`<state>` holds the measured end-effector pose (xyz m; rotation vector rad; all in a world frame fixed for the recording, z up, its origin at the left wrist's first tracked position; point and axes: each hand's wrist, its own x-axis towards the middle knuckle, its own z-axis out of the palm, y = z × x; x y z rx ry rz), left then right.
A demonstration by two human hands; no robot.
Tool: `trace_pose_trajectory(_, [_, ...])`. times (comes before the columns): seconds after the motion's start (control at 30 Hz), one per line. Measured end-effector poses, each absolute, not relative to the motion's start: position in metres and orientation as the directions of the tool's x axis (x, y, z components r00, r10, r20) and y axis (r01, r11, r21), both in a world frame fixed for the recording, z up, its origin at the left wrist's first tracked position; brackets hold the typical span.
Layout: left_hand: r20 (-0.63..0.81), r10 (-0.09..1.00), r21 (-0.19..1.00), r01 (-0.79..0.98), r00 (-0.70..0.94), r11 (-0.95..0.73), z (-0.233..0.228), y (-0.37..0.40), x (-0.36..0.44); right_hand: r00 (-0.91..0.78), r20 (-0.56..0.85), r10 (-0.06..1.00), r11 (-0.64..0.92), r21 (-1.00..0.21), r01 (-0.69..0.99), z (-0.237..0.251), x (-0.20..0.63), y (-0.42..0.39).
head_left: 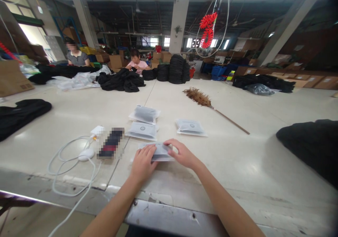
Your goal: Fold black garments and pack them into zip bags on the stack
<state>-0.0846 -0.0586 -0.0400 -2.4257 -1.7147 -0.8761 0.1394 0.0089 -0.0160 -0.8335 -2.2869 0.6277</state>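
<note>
1. Has a flat, rectangular pouch of frosted, translucent plastic with dark contents (161, 157) at 12 o'clock, lying on the smooth, pale tabletop (232, 166) just beyond its near edge
2. Lays the left hand (144, 160) over the pouch's left part, from 7 o'clock, fingers extended and close together on top, thumb by the near side; cannot tell whether it pinches
3. Sets the right hand (182, 154) at the pouch's right end, 3 o'clock, thumb and forefinger parted and touching it; cannot tell whether the other fingers grip beneath
4. Sees the pouch's long axis run from 9 to 3 o'clock, roughly along the table edge, touched by both hands, neither nearer; covers more with the left
5. Has two similar frosted pouches (142, 130) at 11 o'clock, one beyond the other, and a lone frosted pouch (191, 127) at 1 o'clock, nearer the right hand
6. Has a looped white cable (61, 149) at 9 o'clock, and a brown feather duster with a thin stick (198, 96) between 1 and 2 o'clock
</note>
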Motion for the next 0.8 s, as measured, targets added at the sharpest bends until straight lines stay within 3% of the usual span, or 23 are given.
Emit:
trace_pose_trajectory(0.07, [0.471,0.846,0.271,0.872,0.250,-0.408,-0.037,-0.060,-0.078,-0.658,0.386,0.647,0.719,-0.595,0.358,-0.012,0.138,-0.013])
trace_pose_trajectory(0.13, [0.470,0.834,0.270,0.853,0.288,-0.447,-0.031,-0.060,-0.071,-0.614,0.417,0.670,0.716,-0.580,0.388,-0.016,0.146,-0.027])
trace_pose_trajectory(0.3, [0.524,0.781,0.318,0.772,0.340,-0.549,-0.014,-0.048,-0.060,-0.384,0.385,0.839,0.527,-0.750,0.400,-0.027,0.192,-0.020])
trace_pose_trajectory(0.4, [0.524,0.832,0.541,0.684,0.181,-0.489,-0.016,-0.032,-0.059,-0.235,0.304,0.923,0.378,-0.826,0.419,-0.024,0.221,-0.010])
trace_pose_trajectory(0.5, [0.381,0.924,0.826,0.439,0.030,-0.355,-0.028,-0.021,-0.052,-0.101,0.297,0.950,0.312,-0.856,0.412,-0.025,0.240,-0.006])
trace_pose_trajectory(0.57, [0.315,0.949,0.902,0.319,-0.027,-0.290,-0.035,-0.022,-0.044,-0.032,0.315,0.948,0.298,-0.855,0.425,-0.026,0.246,-0.005])
trace_pose_trajectory(0.67, [0.325,0.942,0.912,0.290,-0.086,-0.288,-0.038,-0.032,-0.034,0.011,0.437,0.899,0.368,-0.769,0.523,-0.025,0.242,-0.009])
trace_pose_trajectory(0.8, [0.392,0.916,0.869,0.359,-0.080,-0.341,-0.036,-0.044,-0.031,-0.132,0.668,0.732,0.531,-0.438,0.726,-0.009,0.213,-0.026])
